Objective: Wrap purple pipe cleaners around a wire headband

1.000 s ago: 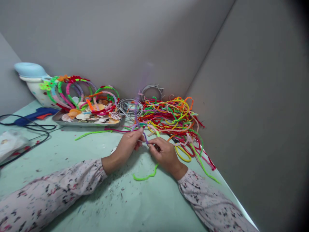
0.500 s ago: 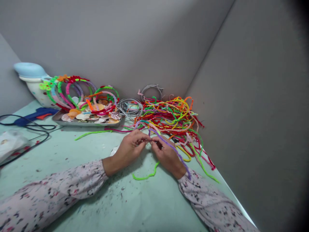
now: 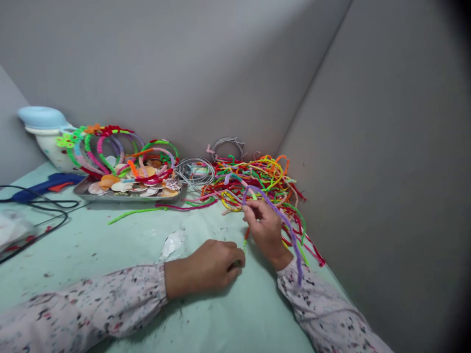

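Note:
Between the thumb and fingers of my right hand (image 3: 267,230) is a pinched work of fuzzy wire, from which a purple pipe cleaner (image 3: 292,230) arcs over the wrist to the sleeve. Pastel wrapped pieces extend up and left from those fingertips. My left hand (image 3: 211,267) is low over the table, fingers curled together around the end of a green pipe cleaner (image 3: 245,242), part of it hidden. The two hands are apart. Behind my right hand lies a heap of colourful pipe cleaners (image 3: 257,171).
A metal tray (image 3: 128,199) of shells and wrapped hoops stands at the back left. Beside it are wire coils (image 3: 195,169), a blue glue gun (image 3: 40,189) with a black cable (image 3: 59,208), and a blue-lidded container (image 3: 55,147). Walls rise behind and right.
My left hand has moved down and away from my right hand, its fingers now curled lower over the table. The loose green strand's lower curve no longer shows there. The view has shifted slightly.

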`<state>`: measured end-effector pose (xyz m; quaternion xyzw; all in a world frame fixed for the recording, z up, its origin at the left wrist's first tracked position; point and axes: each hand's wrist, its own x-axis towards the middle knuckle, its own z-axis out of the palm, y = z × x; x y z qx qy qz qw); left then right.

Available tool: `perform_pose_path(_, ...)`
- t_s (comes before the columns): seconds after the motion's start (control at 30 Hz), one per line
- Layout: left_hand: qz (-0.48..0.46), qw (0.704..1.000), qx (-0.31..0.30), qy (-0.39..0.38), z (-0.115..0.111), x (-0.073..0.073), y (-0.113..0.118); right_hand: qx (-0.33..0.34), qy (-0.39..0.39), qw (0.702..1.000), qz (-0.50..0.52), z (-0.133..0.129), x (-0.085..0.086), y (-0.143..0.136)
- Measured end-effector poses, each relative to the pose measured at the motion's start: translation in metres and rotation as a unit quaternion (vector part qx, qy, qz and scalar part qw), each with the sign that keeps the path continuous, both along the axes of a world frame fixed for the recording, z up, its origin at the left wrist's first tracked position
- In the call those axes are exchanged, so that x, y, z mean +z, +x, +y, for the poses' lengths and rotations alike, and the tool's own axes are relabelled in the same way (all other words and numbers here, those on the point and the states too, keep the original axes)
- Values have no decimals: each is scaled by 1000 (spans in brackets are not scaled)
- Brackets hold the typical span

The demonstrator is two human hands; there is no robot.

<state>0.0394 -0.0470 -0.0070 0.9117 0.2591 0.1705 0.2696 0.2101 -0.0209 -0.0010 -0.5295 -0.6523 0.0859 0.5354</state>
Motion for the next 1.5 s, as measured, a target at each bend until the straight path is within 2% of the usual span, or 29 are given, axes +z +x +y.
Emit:
perform_pose_path(0.07,18,998,15,54,17,1,-1,4,4,1000,2,-1,2,-2)
perform_pose_path(0.13,32,990,91,99,43,6,-9,8,7,1000,-1,-1,3,-2)
perform_pose_path(0.23,44,959,246,131,77,16,-28,3,9,1000,-15,4,3,0)
perform_pose_path(0.3,30,946,284,153,83,20,-38,-6,1,1000,-25,8,3,1)
perform_pose_path(0.37,-23,949,258,178,75,19,-41,-4,-8,1000,-26,12,2,0)
perform_pose_path(0.47,-124,959,135,216,55,14,-36,8,-13,1000,-25,14,-1,-5)
perform_pose_path(0.53,-154,959,98,218,47,10,-31,15,-7,999,-43,11,-6,-10)
perform_pose_path(0.67,-184,948,118,232,53,2,-28,66,4,994,-92,4,-14,-17)
perform_pose_path(0.83,-183,943,126,250,60,-5,-33,74,13,990,-117,2,-17,-19)
perform_pose_path(1.0,-163,942,129,262,57,-6,-33,77,-4,991,-112,-1,-16,-21)
perform_pose_path(1.27,-169,923,135,317,62,-7,-33,89,12,991,-102,-2,-15,-21)
perform_pose_path(1.5,-132,930,134,316,62,-7,-34,104,32,987,-118,-2,-15,-20)
